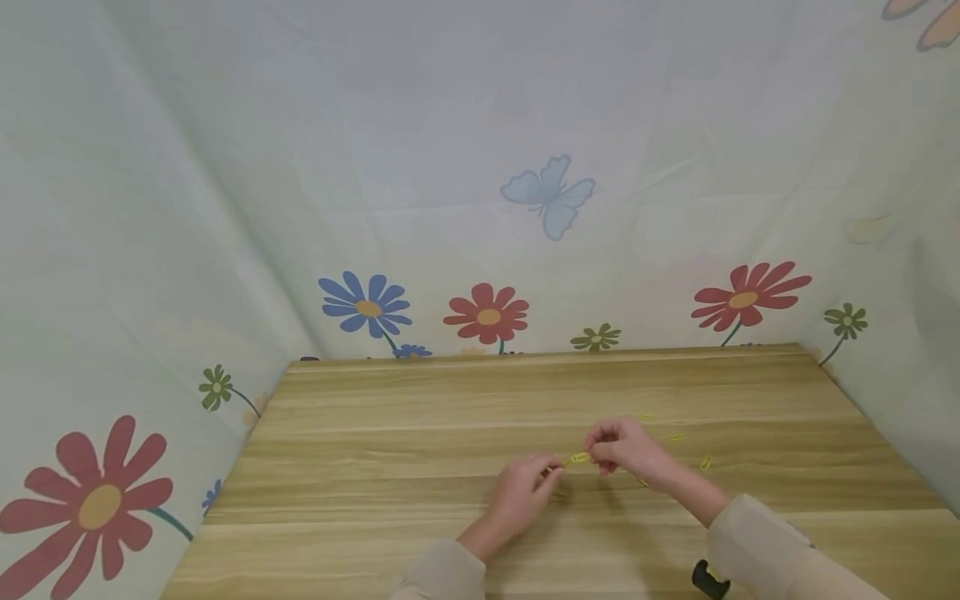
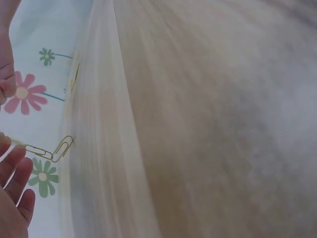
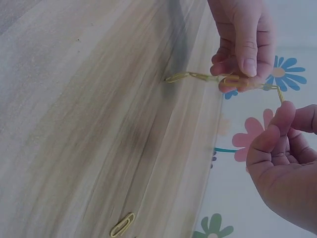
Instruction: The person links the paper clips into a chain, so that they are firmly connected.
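Right wrist: cropped right hand (image 3: 286, 168) pinches a paperclip (image 3: 280, 94) (end hidden).

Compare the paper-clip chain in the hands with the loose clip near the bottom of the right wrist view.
The chain has several clips linked together; the loose clip is a single one. The chain is held by the left hand and right hand, while the loose clip lies untouched on the table. Both are yellow.

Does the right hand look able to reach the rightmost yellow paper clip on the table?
Probably yes: nothing visible blocks the paper clip, though the right hand pinches the paper-clip chain.
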### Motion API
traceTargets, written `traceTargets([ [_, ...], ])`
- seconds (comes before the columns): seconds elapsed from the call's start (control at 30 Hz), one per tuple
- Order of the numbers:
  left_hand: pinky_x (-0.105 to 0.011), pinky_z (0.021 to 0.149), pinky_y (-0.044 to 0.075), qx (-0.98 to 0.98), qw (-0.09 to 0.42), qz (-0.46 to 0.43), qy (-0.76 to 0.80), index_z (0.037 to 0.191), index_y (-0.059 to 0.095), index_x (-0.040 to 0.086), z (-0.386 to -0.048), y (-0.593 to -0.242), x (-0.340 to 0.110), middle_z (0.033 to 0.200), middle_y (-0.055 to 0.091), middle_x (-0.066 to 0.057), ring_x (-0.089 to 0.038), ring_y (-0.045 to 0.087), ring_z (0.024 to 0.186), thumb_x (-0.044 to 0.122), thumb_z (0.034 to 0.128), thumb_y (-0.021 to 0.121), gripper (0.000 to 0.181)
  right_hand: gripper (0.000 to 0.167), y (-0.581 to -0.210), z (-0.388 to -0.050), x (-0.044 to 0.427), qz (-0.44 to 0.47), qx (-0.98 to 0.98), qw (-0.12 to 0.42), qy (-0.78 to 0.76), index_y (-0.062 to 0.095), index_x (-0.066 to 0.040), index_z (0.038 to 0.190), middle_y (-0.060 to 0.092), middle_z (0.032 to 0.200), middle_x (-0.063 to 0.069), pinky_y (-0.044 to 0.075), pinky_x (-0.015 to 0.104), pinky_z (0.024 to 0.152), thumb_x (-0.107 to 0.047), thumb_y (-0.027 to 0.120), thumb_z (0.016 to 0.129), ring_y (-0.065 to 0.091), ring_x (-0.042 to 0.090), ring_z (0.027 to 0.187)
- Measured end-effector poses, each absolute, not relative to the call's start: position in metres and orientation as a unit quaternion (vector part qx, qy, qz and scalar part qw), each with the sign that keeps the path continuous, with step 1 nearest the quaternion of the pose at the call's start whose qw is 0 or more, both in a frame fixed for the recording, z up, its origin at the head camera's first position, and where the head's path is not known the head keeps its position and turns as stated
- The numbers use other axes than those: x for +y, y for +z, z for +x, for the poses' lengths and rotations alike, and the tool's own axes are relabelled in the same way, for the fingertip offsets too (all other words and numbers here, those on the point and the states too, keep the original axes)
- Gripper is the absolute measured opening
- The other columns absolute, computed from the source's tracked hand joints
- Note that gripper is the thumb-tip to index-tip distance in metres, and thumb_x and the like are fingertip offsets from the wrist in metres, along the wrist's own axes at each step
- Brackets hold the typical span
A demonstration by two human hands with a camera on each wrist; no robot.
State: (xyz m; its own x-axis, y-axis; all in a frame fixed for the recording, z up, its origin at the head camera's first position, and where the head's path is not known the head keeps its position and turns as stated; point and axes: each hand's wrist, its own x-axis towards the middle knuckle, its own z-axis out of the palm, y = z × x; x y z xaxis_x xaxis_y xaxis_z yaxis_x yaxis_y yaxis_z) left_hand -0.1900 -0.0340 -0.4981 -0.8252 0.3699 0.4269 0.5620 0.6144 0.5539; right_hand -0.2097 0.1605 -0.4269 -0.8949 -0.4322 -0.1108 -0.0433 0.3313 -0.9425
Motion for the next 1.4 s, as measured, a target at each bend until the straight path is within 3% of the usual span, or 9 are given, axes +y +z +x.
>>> traceTargets([
  [0.57,-0.025,0.08,0.045,-0.87,0.049,-0.26,-0.415,0.114,0.056,0.014,-0.188,-0.48,-0.025,0.109,0.061,0.001,-0.01,0.056,0.094,0.036,0.0883,0.049,0.034,0.015,-0.424,-0.21,0.163,-0.168,0.802,0.178,-0.545,0.055,0.012,0.085,0.052,0.066,0.002,0.048,0.03,0.056,-0.001,0.052,0.079,0.051,0.01,0.054],
  [0.9,-0.03,0.082,0.045,-0.857,0.011,-0.238,-0.457,0.104,0.061,0.016,-0.188,-0.476,-0.021,0.101,0.062,0.004,-0.008,0.055,0.095,0.038,0.0894,0.046,0.031,0.015,-0.426,-0.21,0.165,-0.18,0.803,0.175,-0.541,0.057,0.011,0.087,0.055,0.069,0.005,0.048,0.03,0.057,-0.002,0.054,0.08,0.053,0.01,0.056],
  [1.4,-0.026,0.081,0.045,-0.866,0.023,-0.236,-0.44,0.095,0.065,0.012,-0.189,-0.476,-0.02,0.094,0.065,0.002,-0.009,0.058,0.091,0.031,0.0882,0.05,0.025,0.016,-0.429,-0.208,0.168,-0.197,0.8,0.186,-0.535,0.057,0.01,0.089,0.057,0.074,0.008,0.048,0.03,0.058,-0.004,0.056,0.08,0.053,0.01,0.059],
])
